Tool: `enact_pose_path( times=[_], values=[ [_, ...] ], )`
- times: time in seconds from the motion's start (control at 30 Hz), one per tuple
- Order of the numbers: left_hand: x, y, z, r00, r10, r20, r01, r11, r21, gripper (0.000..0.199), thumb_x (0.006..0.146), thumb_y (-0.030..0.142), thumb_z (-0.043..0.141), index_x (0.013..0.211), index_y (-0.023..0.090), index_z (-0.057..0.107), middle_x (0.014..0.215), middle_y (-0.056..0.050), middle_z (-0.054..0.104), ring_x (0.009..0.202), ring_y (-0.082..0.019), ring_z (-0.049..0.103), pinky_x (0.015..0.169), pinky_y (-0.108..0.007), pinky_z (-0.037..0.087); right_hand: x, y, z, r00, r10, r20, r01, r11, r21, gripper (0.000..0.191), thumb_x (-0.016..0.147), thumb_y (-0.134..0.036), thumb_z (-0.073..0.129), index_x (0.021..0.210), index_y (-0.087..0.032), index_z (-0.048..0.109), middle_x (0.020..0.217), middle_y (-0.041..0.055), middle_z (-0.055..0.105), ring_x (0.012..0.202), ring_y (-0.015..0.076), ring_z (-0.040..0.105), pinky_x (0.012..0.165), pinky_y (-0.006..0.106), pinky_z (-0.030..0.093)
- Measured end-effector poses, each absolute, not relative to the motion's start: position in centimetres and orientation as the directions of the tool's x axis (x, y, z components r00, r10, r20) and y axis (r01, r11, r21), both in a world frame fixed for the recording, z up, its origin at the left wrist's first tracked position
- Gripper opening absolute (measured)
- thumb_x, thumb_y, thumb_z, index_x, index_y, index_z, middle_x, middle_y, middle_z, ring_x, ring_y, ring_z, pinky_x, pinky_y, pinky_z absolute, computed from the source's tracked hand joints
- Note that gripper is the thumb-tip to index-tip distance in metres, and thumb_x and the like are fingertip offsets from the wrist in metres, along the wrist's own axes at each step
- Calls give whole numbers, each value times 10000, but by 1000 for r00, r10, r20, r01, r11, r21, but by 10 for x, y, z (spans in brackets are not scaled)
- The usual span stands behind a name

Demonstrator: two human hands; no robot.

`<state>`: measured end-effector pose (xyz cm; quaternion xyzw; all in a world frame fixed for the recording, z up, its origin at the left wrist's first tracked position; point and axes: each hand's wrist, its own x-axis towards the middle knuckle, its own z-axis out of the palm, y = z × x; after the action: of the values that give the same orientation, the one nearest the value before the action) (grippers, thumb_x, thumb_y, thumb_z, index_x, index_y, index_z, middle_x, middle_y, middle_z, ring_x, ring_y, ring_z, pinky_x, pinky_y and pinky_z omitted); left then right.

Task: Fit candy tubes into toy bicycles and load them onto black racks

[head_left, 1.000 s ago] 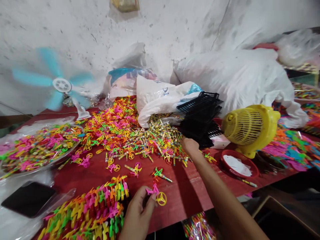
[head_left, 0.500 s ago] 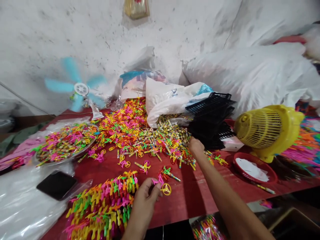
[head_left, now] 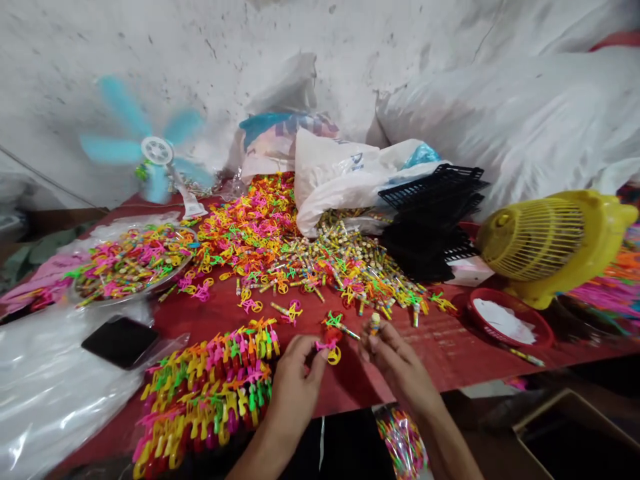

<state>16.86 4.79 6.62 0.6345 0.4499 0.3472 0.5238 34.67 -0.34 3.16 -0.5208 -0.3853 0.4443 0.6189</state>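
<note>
My left hand (head_left: 299, 373) pinches a small pink plastic piece (head_left: 325, 345) between thumb and fingers; a yellow spoked ring (head_left: 334, 356) shows at its far side. To the right, my right hand (head_left: 403, 363) grips a short patterned tube (head_left: 375, 322) that stands up from the fingertips. The two hands are apart, low over the red table (head_left: 425, 343). Just beyond them lies another tube (head_left: 347, 330) with a green piece (head_left: 333, 321) at its end. Rows of colourful plastic pieces (head_left: 215, 387) are lined up left of my left hand.
A heap of plastic pieces (head_left: 250, 227) and a pile of tubes (head_left: 350, 250) spread behind. A filled tray (head_left: 173, 283), phone (head_left: 120, 341) and spinning fan (head_left: 157, 151) are left. Black crates (head_left: 420, 240), a red basket (head_left: 545, 337) and a yellow fan (head_left: 540, 233) stand right.
My right hand has come back from the pile by the black crates toward my left hand, now with a tube in it. My left hand keeps the pink piece. The view has tilted slightly down.
</note>
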Motion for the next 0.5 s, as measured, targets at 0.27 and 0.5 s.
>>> enact_pose_path(
  times=[0.27, 0.5],
  values=[
    [171, 14, 61, 304, 946, -112, 99, 85, 991, 360, 792, 430, 618, 1071, 203, 628, 1141, -101, 599, 948, -215, 616, 873, -347, 477, 305, -45, 35, 388, 869, 307, 383, 151, -912, 133, 922, -290, 517, 1050, -263, 542, 926, 16, 613, 847, 170, 601, 736, 259, 488],
    [162, -4, 55, 565, 633, -529, -91, 685, 722, 428, 657, 497, 756, 788, 99, 669, 712, -65, 645, 660, -157, 600, 656, -276, 468, 288, -92, 4, 144, 838, 527, 700, 290, -652, 419, 868, -83, 422, 1230, -291, 455, 921, 40, 615, 784, 192, 608, 679, 294, 497]
  ],
)
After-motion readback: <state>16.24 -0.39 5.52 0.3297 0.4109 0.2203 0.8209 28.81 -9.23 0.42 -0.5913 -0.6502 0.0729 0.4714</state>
